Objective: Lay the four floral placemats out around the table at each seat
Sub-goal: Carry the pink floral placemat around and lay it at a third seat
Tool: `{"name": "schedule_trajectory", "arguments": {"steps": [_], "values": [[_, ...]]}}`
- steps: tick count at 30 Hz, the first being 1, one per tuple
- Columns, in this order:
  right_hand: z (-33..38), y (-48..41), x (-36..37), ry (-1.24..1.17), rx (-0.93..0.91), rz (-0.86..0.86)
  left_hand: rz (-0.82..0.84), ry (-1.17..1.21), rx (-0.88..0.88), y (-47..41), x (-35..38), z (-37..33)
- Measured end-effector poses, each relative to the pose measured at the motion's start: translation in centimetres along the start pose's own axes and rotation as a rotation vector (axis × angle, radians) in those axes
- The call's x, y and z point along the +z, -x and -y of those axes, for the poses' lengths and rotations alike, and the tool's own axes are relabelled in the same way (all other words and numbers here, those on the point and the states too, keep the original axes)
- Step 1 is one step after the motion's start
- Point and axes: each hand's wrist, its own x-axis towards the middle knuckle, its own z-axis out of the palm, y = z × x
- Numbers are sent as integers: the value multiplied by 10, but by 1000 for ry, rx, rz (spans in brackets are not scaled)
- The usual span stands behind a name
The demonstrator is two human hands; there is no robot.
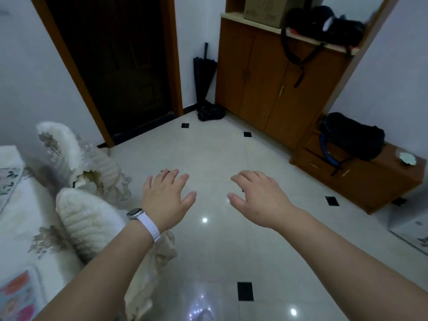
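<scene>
Both hands are stretched out over the tiled floor, fingers spread and holding nothing. My left hand [165, 196], with a white watch at the wrist, hovers just right of the table [25, 218], which has a white floral cloth and lies at the left edge. My right hand [259, 198] is further right, over bare floor. One floral placemat [16, 295] with pink and orange flowers lies at the table's near corner, cut off by the frame. Another floral placemat [8, 181] with a grey-blue pattern shows at the far left edge.
Two chairs with cream fluffy covers, a chair [76, 156] and a nearer chair [85, 218], stand against the table's right side. Ahead are a dark door [115, 66], a black umbrella [203, 75], a brown cabinet [273, 84] and a low drawer unit [356, 179] with a black backpack [352, 135].
</scene>
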Motion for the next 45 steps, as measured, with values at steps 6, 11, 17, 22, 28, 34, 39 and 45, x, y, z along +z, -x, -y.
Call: {"name": "schedule_trajectory", "arguments": {"steps": [6,11,17,22,28,34,39,45], "values": [[21,-103,10,-47,-161,23,-60,-36,-151,-37,-10,57],[33,-200,27,-78,-308,57,-46,-78,-315,-74,-4,103],[50,-343,44,-122,-524,100,-42,-135,-554,-138,-6,146],[79,-439,44,-154,-732,164,-23,-158,-749,-175,-14,173],[145,-510,47,-191,-969,198,-52,-181,-999,-172,-34,196],[228,-535,66,-186,-1199,282,-96,-208,-1240,-145,-41,229],[301,-547,85,-175,-1354,317,-153,-177,-1380,-128,-32,272],[389,-575,106,-136,-1461,333,-175,-91,-1506,-113,-10,352]]}}
